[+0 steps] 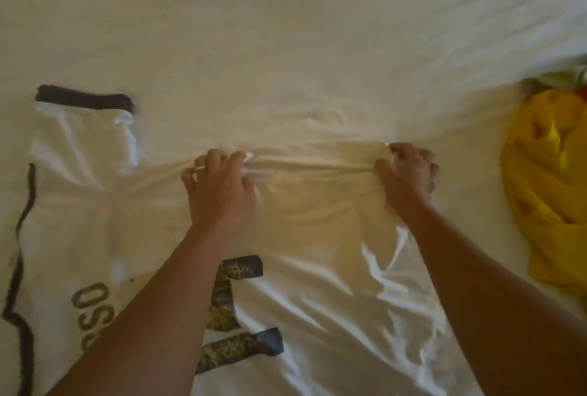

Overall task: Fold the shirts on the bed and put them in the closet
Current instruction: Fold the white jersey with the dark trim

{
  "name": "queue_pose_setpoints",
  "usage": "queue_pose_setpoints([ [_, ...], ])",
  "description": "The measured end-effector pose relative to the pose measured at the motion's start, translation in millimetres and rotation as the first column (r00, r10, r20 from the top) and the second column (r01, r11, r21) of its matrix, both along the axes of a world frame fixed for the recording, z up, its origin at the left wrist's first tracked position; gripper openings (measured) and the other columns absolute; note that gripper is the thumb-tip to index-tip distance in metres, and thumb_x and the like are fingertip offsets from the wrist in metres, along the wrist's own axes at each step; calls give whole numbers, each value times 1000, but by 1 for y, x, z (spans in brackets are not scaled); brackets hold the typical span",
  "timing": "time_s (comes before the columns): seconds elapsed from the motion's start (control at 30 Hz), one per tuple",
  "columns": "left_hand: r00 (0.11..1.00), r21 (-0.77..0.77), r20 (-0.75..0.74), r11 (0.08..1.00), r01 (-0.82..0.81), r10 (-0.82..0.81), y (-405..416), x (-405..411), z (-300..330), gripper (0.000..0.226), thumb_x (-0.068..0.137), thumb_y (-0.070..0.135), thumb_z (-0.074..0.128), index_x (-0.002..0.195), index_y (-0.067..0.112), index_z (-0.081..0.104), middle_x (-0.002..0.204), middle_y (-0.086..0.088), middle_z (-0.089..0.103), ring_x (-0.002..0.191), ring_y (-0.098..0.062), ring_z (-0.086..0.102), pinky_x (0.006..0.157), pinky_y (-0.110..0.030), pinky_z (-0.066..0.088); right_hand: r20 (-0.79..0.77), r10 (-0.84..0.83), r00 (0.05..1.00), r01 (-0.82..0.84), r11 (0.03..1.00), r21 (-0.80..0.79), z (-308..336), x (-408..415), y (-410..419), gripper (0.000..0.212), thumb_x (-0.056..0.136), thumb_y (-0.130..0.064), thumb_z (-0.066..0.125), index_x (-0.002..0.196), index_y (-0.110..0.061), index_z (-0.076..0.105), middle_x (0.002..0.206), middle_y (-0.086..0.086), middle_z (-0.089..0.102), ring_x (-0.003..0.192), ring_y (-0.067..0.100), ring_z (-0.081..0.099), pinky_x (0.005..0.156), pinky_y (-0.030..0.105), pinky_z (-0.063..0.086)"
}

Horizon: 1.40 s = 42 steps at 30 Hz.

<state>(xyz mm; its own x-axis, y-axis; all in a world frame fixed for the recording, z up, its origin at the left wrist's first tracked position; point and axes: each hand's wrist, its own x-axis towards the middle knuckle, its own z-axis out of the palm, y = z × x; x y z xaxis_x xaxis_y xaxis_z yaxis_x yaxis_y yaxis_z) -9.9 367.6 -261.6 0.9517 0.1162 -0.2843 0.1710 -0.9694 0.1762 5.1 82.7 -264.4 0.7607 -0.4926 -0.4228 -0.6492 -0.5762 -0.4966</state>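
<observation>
White shirt (317, 284) with dark trim and dark printed lettering spread flat on cream bed sheet (286, 30), filling lower half of view. Left hand (219, 186) and right hand (406, 178) both at far edge of shirt, apart, fingers curled and pinching bunched fabric, ring (200, 168) on left hand finger; fabric stretched in a ridge between them. Crumpled yellow shirt (546, 192) at right on sheet, well apart from white one.

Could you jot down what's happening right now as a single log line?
step: folding | left hand: grips white shirt edge | right hand: grips same edge | yellow shirt: waiting, right | surface: bed
</observation>
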Motion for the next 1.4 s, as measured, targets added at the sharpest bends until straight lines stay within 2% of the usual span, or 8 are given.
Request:
queue_pose_setpoints([
  [0.07, 999, 33, 21, 998, -50, 49, -5, 13, 1, 25, 96, 28, 55, 119, 26, 63, 122, -7, 51, 120, -32, 44, 103, -49, 27, 0, 102, 995, -102, 994, 27, -1, 11, -8, 16, 89, -34, 65, 99, -22, 68, 111, 4, 55, 108, 28, 46, 96, 41, 40],
  [0.2, 962, -21, 59, 964, -266, 267, -17, 43, 3, 11, 99, 28, 50, 99, 23, 61, 106, -6, 61, 105, -33, 54, 99, -47, 28, 58, 12, 998, -27, 962, 270, 4, 53, -18, 40, 96, -37, 61, 65, -14, 48, 60, -1, 42, 57, 17, 41, 55, 32, 33],
  [0.43, 948, 24, 15, 948, -317, 317, -38, 54, 2, 34, 98, 38, 50, 129, 24, 55, 132, -10, 53, 126, -34, 46, 110, -52, 24, 136, -54, 989, 10, 953, 304, -1, 89, -13, 37, 97, -43, 59, 121, -14, 57, 110, 0, 61, 97, 15, 57, 79, 23, 40],
  [0.67, 991, 43, -34, 991, -125, 126, -75, -14, 0, 66, 96, 48, 53, 152, 28, 26, 161, -7, 15, 145, -31, 17, 113, -54, 21, 120, -93, 988, 70, 980, 188, 6, -22, -37, 36, 95, -34, 60, 126, -16, 56, 113, 3, 60, 97, 14, 52, 81, 20, 34],
  [0.87, 985, -111, -168, 993, 26, -44, -126, -153, 24, 53, 90, 38, 61, 138, 23, 43, 134, -9, 41, 123, -36, 41, 101, -49, 37, -71, -118, 990, 132, 962, 241, 33, -153, -60, 20, 92, -30, 60, 106, -15, 61, 82, -4, 63, 72, 11, 61, 53, 22, 43],
  [1.2, 917, -268, -251, 933, 242, -309, -177, -328, 32, 58, 82, 68, 52, 120, 23, 53, 111, -2, 59, 96, -28, 59, 74, -43, 52, -265, -34, 964, 125, 934, 334, 44, -285, -100, 32, 91, -34, 70, 112, -12, 63, 100, 5, 68, 87, 21, 66, 76, 42, 58],
  [1.33, 913, -185, -176, 923, 338, -369, -185, -333, 27, 43, 76, 30, 73, 116, 19, 59, 95, -7, 63, 78, -33, 64, 60, -39, 50, -382, 222, 897, -73, 928, 366, 49, -287, -116, 22, 90, -23, 71, 78, -7, 63, 76, 5, 60, 68, 19, 57, 60, 32, 44],
  [1.4, 915, -229, -132, 910, 346, -381, -193, -335, 27, 32, 80, 14, 71, 111, 15, 63, 88, -7, 65, 71, -33, 64, 55, -38, 49, -326, 177, 929, -46, 927, 373, 52, -289, -127, 16, 92, -21, 69, 84, -8, 65, 77, 4, 59, 68, 16, 53, 58, 30, 40],
])
